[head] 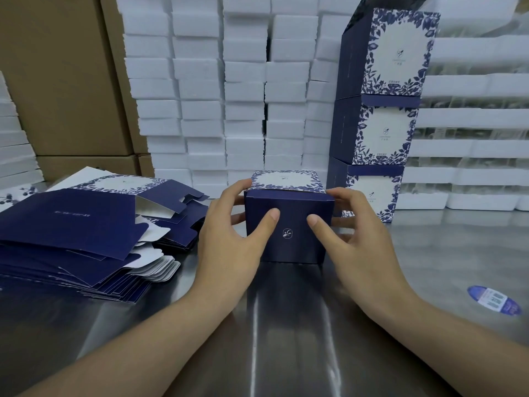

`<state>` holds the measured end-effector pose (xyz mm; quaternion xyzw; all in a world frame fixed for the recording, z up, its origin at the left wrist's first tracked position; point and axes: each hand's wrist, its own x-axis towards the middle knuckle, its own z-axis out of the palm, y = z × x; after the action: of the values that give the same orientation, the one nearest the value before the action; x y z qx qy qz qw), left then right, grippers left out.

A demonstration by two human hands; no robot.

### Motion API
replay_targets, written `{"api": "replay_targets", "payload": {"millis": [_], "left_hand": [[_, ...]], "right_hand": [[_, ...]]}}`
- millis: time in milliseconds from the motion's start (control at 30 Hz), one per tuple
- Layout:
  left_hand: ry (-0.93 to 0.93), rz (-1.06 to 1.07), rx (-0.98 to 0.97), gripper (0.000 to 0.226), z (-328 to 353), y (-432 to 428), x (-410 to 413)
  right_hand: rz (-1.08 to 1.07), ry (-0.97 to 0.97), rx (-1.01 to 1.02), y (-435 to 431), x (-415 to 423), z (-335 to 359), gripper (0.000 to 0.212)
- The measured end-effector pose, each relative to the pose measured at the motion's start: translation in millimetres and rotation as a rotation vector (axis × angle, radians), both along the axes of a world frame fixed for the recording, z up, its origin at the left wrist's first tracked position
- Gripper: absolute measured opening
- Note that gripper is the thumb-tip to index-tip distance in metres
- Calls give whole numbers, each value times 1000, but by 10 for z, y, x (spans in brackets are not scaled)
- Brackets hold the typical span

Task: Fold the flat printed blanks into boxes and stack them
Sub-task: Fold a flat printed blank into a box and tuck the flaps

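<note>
Head view, only angle here. Folded box point(289, 230) dead centre on the shiny metal table point(286, 325), standing flat on its base, not tilted. Dark blue side with the little white logo turned straight toward the camera, white panel with the blue leaf border facing up. Pretty much a cube, so no real long side to call; front edge running left to right across the view.

Left hand point(229, 242) wrapped round the box's left side: thumb pressed on the blue front, fingers curled over the upper left corner and down the far side. Right hand point(357, 247) mirroring it on the right: thumb on the front near the logo, fingers hooked round the upper right corner. Both gripping, box squeezed between them.

Messy pile of flat blanks point(86, 230) just left of the left hand, mostly blue side up, white flaps poking out toward the box, one leaf-print sheet on top at the back.

Stack of three finished boxes point(380, 110) close behind the right hand, leaf-print faces turned this way, one straight on top of another.

Wall of white foam trays point(243, 81) behind everything, brown cartons point(63, 81) at far left. Blue-and-white sticker point(493, 300) lying flat on the table off to the right, well apart from the box.
</note>
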<state>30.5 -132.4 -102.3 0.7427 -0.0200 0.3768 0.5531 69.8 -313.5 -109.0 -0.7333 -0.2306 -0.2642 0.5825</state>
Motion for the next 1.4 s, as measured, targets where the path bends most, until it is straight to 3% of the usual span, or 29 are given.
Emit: {"api": "replay_targets", "payload": {"millis": [100,500,633,800,867,967,1100,1200,1400], "left_hand": [[2,-1,0,51,-5,-3,8],[-29,14,-53,33,12,-10,11],[-14,64,-73,36,14,28,18],[-85,120,-54,24,46,-19,-28],[-134,156,-4,26,60,-50,-63],[-220,242,134,36,88,-82,-122],[-335,278,380,37,110,-144,-193],[-410,245,485,38,100,-143,-202],[-408,220,513,42,111,-159,-209]], "right_hand": [[17,-32,-2,-2,-20,3,29],[7,-54,-39,-7,19,-20,41],[24,-84,-80,-5,33,-15,56],[-31,-190,-130,1,30,10,39],[-84,-274,-184,-2,13,0,49],[-93,-410,-269,5,-15,-18,80],[-149,-577,-506,42,-55,-25,110],[-122,-672,-575,79,-107,-42,110],[-18,-665,-558,70,-150,-20,113]]}}
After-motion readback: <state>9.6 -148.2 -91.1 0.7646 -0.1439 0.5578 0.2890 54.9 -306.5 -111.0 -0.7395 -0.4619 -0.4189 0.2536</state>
